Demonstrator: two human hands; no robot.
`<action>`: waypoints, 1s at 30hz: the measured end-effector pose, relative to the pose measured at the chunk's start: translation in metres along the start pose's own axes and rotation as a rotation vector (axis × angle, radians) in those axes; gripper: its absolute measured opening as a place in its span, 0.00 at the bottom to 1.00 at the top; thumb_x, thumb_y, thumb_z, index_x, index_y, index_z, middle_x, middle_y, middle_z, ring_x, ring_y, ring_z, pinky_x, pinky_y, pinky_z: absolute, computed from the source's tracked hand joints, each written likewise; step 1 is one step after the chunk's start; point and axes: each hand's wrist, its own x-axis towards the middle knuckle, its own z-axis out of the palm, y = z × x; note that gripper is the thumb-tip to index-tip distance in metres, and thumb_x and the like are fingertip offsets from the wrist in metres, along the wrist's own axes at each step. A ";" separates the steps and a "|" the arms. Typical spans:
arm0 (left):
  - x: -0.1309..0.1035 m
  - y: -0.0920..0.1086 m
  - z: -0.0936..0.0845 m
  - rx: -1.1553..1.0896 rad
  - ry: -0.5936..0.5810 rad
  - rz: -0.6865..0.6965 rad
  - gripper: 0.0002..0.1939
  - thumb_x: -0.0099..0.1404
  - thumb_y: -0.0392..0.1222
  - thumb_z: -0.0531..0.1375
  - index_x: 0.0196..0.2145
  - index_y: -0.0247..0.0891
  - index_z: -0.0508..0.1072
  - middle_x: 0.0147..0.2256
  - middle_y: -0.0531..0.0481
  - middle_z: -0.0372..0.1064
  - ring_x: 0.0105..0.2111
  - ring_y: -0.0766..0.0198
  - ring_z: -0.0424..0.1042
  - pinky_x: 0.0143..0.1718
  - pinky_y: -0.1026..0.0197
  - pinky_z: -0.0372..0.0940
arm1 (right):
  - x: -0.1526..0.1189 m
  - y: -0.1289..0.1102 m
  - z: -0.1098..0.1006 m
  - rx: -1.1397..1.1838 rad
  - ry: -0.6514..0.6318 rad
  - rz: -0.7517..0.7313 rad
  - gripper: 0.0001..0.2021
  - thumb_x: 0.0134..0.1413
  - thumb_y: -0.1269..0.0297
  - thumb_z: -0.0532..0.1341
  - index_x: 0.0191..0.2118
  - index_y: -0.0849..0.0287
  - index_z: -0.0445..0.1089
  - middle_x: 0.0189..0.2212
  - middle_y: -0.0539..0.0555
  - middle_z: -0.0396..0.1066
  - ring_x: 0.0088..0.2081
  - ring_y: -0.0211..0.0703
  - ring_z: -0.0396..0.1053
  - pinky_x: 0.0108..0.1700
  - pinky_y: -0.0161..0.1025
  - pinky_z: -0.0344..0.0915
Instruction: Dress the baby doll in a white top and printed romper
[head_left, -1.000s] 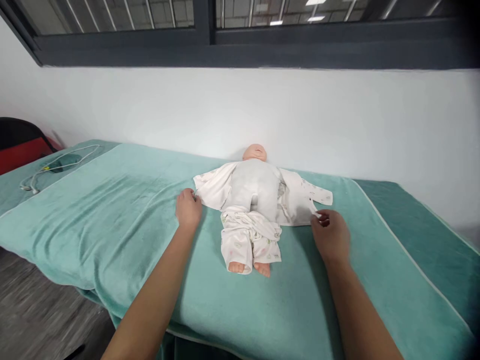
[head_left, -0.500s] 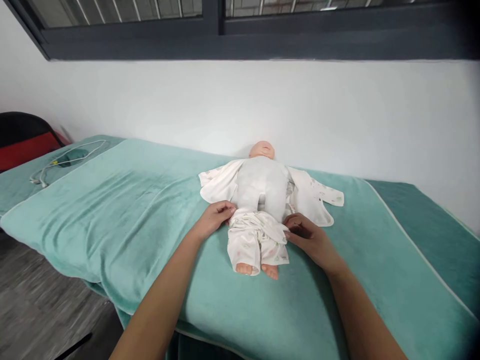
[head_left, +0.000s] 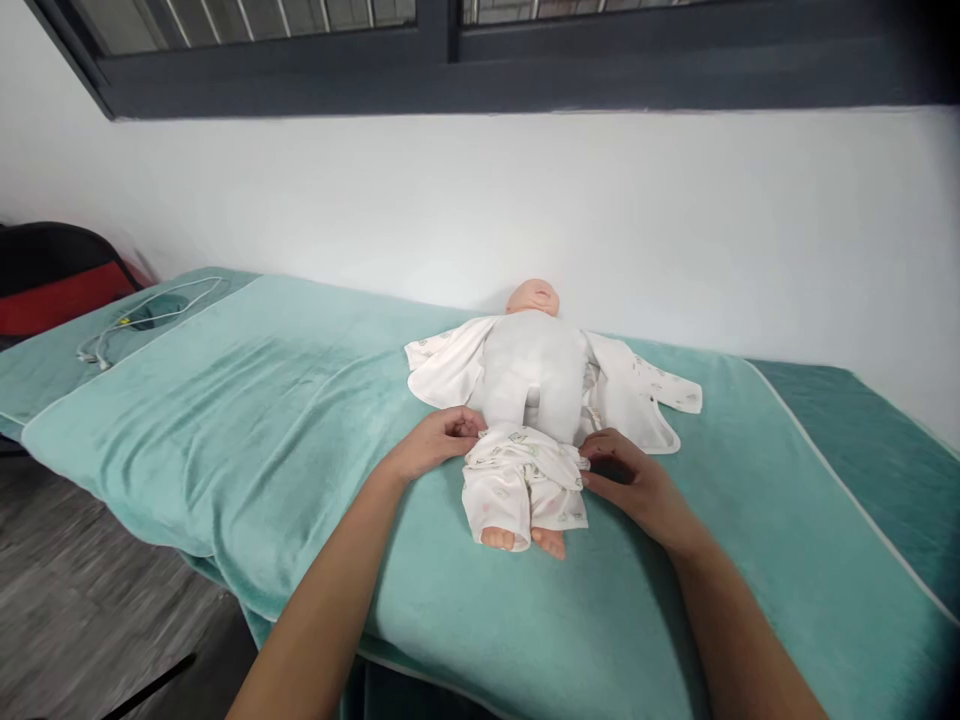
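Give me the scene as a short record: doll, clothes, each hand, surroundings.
Doll: on its back, feet toward the person
Shirt: open, spread to both sides of the torso
Trousers: bunched around the legs, feet showing
Left hand: fingertips pinching the trousers' upper edge
Right hand: fingertips pinching their opposite side
Surface: green cover
Far left: white cable, chair

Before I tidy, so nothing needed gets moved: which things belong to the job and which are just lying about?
In use: doll; trousers, between left hand and right hand; open white top.
Lying about: white cable; black-and-red chair.
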 end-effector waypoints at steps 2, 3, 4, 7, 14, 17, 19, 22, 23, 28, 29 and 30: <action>-0.001 0.001 0.000 0.041 -0.003 0.011 0.08 0.58 0.40 0.65 0.36 0.37 0.73 0.31 0.54 0.65 0.30 0.69 0.61 0.33 0.65 0.57 | 0.000 0.000 -0.001 -0.001 -0.013 0.017 0.11 0.56 0.56 0.67 0.42 0.51 0.70 0.43 0.52 0.68 0.45 0.46 0.66 0.48 0.42 0.64; -0.001 0.001 0.001 0.060 -0.001 0.029 0.07 0.58 0.39 0.64 0.35 0.37 0.72 0.33 0.53 0.65 0.30 0.69 0.60 0.33 0.65 0.57 | 0.000 0.000 -0.001 -0.008 -0.013 0.024 0.11 0.56 0.55 0.67 0.42 0.51 0.70 0.43 0.52 0.68 0.45 0.46 0.67 0.48 0.42 0.64; -0.002 0.001 0.001 0.076 0.003 0.055 0.06 0.59 0.39 0.63 0.35 0.37 0.71 0.35 0.53 0.65 0.31 0.69 0.60 0.33 0.65 0.57 | 0.000 -0.001 -0.001 -0.021 -0.008 0.028 0.11 0.56 0.55 0.67 0.41 0.51 0.70 0.42 0.52 0.69 0.45 0.46 0.67 0.48 0.42 0.64; -0.003 -0.001 0.003 0.117 0.023 0.146 0.04 0.60 0.37 0.61 0.35 0.38 0.70 0.41 0.50 0.64 0.33 0.68 0.61 0.36 0.63 0.58 | 0.001 -0.003 0.000 -0.094 0.023 0.008 0.10 0.56 0.54 0.66 0.38 0.52 0.69 0.39 0.52 0.69 0.42 0.45 0.67 0.46 0.42 0.63; -0.003 -0.012 0.009 0.157 0.149 0.260 0.03 0.67 0.40 0.58 0.37 0.39 0.67 0.59 0.43 0.59 0.55 0.58 0.64 0.53 0.56 0.61 | 0.000 -0.011 0.007 -0.214 0.100 -0.138 0.06 0.59 0.57 0.64 0.35 0.53 0.68 0.37 0.53 0.70 0.40 0.46 0.68 0.45 0.44 0.64; -0.004 -0.013 0.012 0.134 0.160 0.252 0.04 0.68 0.42 0.58 0.37 0.40 0.66 0.63 0.44 0.57 0.59 0.56 0.64 0.56 0.53 0.60 | -0.001 -0.013 0.009 -0.213 0.123 -0.187 0.05 0.59 0.58 0.63 0.36 0.52 0.69 0.38 0.54 0.69 0.41 0.47 0.68 0.45 0.45 0.65; -0.004 -0.013 0.013 0.132 0.168 0.241 0.05 0.68 0.43 0.58 0.37 0.40 0.67 0.63 0.43 0.57 0.57 0.56 0.65 0.55 0.53 0.61 | 0.000 -0.014 0.008 -0.195 0.109 -0.187 0.05 0.59 0.58 0.63 0.37 0.51 0.70 0.39 0.54 0.69 0.42 0.48 0.68 0.45 0.45 0.66; -0.006 -0.013 0.013 0.151 0.185 0.225 0.05 0.68 0.43 0.58 0.37 0.39 0.67 0.61 0.43 0.59 0.53 0.58 0.67 0.51 0.56 0.62 | 0.000 -0.012 0.008 -0.177 0.096 -0.181 0.06 0.58 0.56 0.64 0.37 0.51 0.70 0.39 0.55 0.69 0.43 0.49 0.69 0.47 0.46 0.67; -0.006 -0.013 0.013 0.160 0.192 0.220 0.05 0.67 0.42 0.58 0.37 0.39 0.68 0.60 0.43 0.60 0.52 0.58 0.67 0.50 0.57 0.63 | 0.000 -0.011 0.008 -0.171 0.103 -0.179 0.06 0.58 0.56 0.64 0.36 0.51 0.70 0.38 0.54 0.69 0.42 0.48 0.69 0.47 0.46 0.67; -0.009 -0.009 0.012 0.147 0.182 0.192 0.04 0.65 0.40 0.59 0.36 0.39 0.69 0.49 0.46 0.66 0.47 0.61 0.67 0.47 0.60 0.62 | -0.002 -0.008 0.008 -0.162 0.126 -0.157 0.07 0.57 0.56 0.65 0.35 0.52 0.69 0.37 0.53 0.70 0.41 0.47 0.69 0.46 0.45 0.67; -0.009 -0.008 0.012 0.141 0.173 0.172 0.04 0.65 0.40 0.60 0.36 0.39 0.68 0.46 0.47 0.67 0.45 0.62 0.67 0.45 0.61 0.62 | -0.002 -0.008 0.008 -0.168 0.116 -0.155 0.07 0.57 0.56 0.65 0.35 0.52 0.70 0.37 0.53 0.70 0.41 0.48 0.69 0.46 0.46 0.67; -0.009 -0.007 0.012 0.138 0.167 0.147 0.04 0.65 0.40 0.60 0.37 0.39 0.68 0.44 0.49 0.67 0.42 0.63 0.67 0.43 0.61 0.62 | -0.002 -0.009 0.008 -0.174 0.107 -0.155 0.07 0.58 0.56 0.65 0.35 0.52 0.71 0.37 0.54 0.70 0.41 0.48 0.69 0.47 0.46 0.67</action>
